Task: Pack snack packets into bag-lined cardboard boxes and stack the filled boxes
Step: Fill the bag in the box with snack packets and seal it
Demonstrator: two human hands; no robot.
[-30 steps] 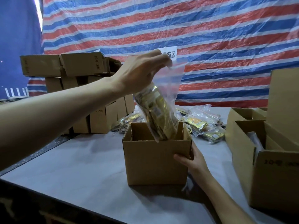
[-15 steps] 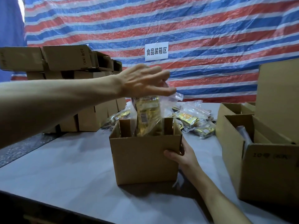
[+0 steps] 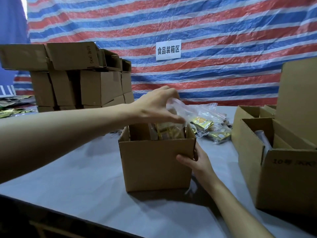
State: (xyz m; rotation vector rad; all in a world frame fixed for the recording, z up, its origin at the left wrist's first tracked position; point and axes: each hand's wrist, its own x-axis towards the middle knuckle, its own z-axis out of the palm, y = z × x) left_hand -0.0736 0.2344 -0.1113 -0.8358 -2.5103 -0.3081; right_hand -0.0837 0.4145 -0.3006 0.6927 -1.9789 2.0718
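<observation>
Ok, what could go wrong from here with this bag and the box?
The clear bag, pinched by the left hand, stands above the cardboard box rim and could stop it closing flat. Pushing down hard might split the plastic or tip the box, though the right hand steadies its corner.

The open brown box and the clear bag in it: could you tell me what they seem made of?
The open brown box looks like matte corrugated cardboard: wavy fluting shows at its corner edge. The clear bag seems thin glossy plastic film: it crinkles, glints, and gold packets show through.
</observation>
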